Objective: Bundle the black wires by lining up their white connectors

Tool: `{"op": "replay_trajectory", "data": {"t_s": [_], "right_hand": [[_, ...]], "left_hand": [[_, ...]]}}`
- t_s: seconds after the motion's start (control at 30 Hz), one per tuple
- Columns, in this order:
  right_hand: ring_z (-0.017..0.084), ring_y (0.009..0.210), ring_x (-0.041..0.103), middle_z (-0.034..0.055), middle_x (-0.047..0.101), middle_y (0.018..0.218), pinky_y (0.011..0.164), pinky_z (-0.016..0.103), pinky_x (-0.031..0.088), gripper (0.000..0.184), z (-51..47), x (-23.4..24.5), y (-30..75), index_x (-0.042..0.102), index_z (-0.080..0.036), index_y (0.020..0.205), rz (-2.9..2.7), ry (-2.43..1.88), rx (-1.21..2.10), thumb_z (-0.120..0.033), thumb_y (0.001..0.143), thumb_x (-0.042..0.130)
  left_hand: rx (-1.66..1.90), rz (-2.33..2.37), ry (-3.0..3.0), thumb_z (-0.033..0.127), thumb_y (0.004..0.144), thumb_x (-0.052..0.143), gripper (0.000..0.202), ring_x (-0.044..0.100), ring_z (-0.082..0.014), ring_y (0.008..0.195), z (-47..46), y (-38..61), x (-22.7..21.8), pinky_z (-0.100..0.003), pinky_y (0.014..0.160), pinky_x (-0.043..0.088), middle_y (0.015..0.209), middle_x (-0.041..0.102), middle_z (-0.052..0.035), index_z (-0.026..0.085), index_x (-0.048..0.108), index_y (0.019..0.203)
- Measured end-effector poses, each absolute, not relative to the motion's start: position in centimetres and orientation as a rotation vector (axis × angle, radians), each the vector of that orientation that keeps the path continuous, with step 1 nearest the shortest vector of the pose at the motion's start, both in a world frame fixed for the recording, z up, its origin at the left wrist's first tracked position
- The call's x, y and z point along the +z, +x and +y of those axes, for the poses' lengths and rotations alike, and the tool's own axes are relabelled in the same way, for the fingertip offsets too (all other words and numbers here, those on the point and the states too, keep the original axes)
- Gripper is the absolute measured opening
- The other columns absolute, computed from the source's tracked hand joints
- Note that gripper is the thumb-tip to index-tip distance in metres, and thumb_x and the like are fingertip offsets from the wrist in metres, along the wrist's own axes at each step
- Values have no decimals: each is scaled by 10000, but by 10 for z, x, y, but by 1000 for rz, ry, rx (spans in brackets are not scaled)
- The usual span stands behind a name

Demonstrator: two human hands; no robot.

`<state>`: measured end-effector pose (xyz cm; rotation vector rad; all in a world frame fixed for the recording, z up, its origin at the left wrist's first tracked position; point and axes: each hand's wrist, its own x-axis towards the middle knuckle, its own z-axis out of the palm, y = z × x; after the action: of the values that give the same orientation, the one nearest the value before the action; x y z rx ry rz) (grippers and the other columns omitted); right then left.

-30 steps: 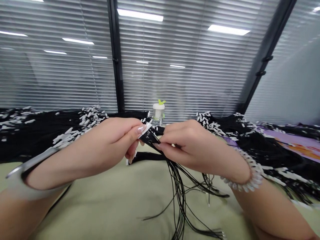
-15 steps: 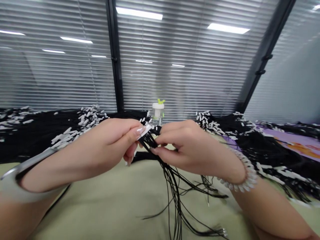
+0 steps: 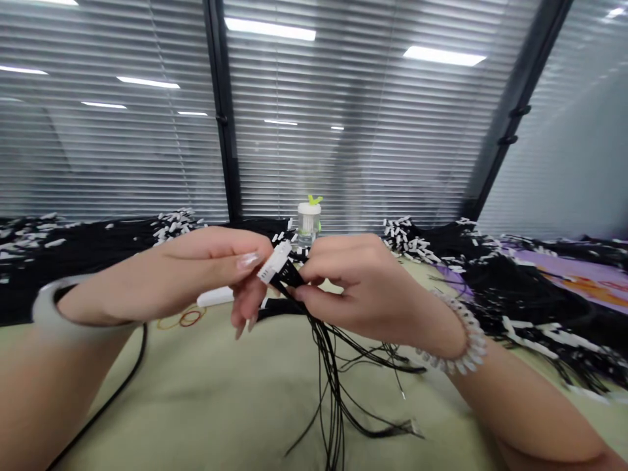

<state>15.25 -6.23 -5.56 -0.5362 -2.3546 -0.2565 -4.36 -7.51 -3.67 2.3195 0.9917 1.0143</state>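
Observation:
My left hand (image 3: 196,275) pinches a small white plastic connector (image 3: 275,261) between thumb and forefinger, with the other fingers hanging loose below. My right hand (image 3: 353,288) is closed on the bundle of thin black wires (image 3: 330,353) just below the connector. The wires run from the connector down over the pale green table top (image 3: 220,405), and their bare ends splay out near the front edge. A white band sits on my left wrist and a beaded bracelet on my right wrist.
Heaps of black wire harnesses with white connectors lie at the back left (image 3: 73,248) and back right (image 3: 490,275). A small clear bottle with a white cap (image 3: 308,222) stands by the window blinds. Rubber bands (image 3: 184,318) and a white stick (image 3: 214,297) lie beneath my left hand.
My left forearm has lifted and swung left, uncovering the rubber bands and white stick. The connector has tilted and shifted a little left. The hanging wires have drawn closer together.

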Motion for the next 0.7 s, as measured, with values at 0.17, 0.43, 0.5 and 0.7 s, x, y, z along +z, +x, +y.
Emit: {"op": "replay_trajectory", "data": {"t_s": [0.17, 0.43, 0.5, 0.7], "right_hand": [[32, 574, 388, -9, 469, 574, 543, 177, 281, 223, -59, -56, 153, 563, -107, 605, -2326, -392, -191, -213, 788, 492], [32, 585, 426, -7, 517, 600, 565, 172, 311, 172, -57, -54, 153, 606, -120, 646, -2332, -409, -147, -224, 765, 539], [34, 586, 429, -3, 522, 608, 560, 176, 308, 190, -58, -54, 153, 607, -120, 632, -2320, -438, -164, -247, 760, 545], [48, 595, 418, -3, 514, 609, 543, 188, 283, 202, -56, -52, 157, 607, -128, 627, -2298, -556, -255, -296, 731, 570]], "left_hand": [[902, 907, 2333, 233, 743, 482, 89, 528, -117, 549, -67, -43, -40, -191, 482, 416, 612, 579, 9, 187, 558, 749], [740, 712, 2416, 79, 728, 516, 160, 547, -98, 694, -59, -45, -38, -152, 567, 425, 779, 582, 8, 177, 548, 851], [726, 664, 2398, 108, 741, 527, 165, 557, -109, 723, -56, -45, -40, -167, 606, 442, 796, 589, 1, 184, 566, 882], [826, 643, 2284, 192, 745, 560, 218, 584, -138, 764, -51, -40, -49, -211, 667, 472, 860, 623, -27, 191, 596, 961]]}}
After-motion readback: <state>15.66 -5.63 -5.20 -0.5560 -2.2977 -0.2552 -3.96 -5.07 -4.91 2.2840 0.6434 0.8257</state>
